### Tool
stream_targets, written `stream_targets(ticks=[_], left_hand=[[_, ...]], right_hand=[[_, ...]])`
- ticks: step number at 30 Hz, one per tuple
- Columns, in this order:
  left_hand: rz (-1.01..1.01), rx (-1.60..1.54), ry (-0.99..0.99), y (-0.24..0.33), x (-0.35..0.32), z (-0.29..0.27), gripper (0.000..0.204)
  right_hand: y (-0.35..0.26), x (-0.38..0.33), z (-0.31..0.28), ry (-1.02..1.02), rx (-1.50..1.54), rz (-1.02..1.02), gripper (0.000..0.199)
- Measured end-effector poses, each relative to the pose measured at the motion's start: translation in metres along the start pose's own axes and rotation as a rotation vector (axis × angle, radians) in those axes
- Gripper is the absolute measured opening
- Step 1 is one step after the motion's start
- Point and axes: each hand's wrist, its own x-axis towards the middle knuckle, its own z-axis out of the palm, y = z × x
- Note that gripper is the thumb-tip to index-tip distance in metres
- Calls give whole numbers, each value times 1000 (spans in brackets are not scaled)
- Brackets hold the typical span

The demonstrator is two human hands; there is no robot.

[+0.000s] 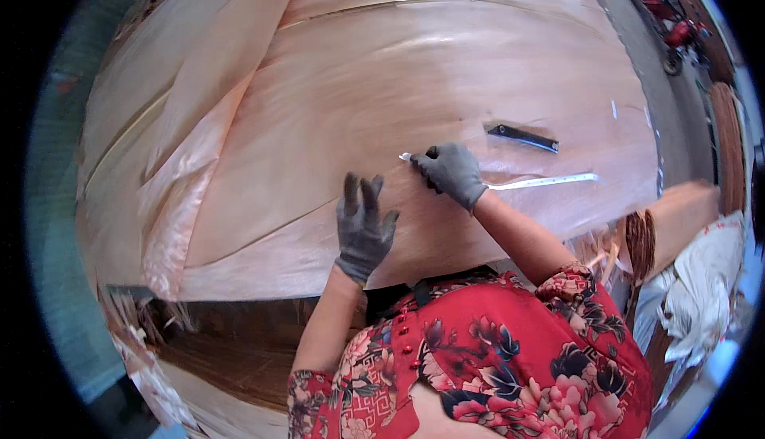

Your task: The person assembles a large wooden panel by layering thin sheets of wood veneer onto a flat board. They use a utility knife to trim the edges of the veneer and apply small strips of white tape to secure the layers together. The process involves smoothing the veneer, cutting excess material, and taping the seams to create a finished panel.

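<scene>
A broad sheet of thin pinkish wood veneer spreads out in front of me. My left hand, in a dark grey glove, rests over the veneer beside a long split or seam, fingers apart and holding nothing. To its right, my gloved right hand has its fingers pinched at the veneer. A small white end sticks out at its fingertips, and a strip of white tape with small dots trails to the right from under its wrist. Beyond that hand lies a black knife-like tool.
On the left, a folded veneer flap overlaps the sheet. Stacked brown veneer shows below the near edge. At right are a veneer bundle, a white sack and, farther off, a red wheeled vehicle.
</scene>
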Motion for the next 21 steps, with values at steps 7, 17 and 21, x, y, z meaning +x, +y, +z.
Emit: stream_targets(ticks=[7,17,21], left_hand=[[290,-96,-40,-28,47,27,74],[339,-168,9,-24,100,53,70],[182,-113,-158,0,136,85,72]], right_hand=[[-16,-6,3,121,-186,221,46],[-13,-12,-2,160,-204,326,42],[-5,-13,7,238,-270,292,30]])
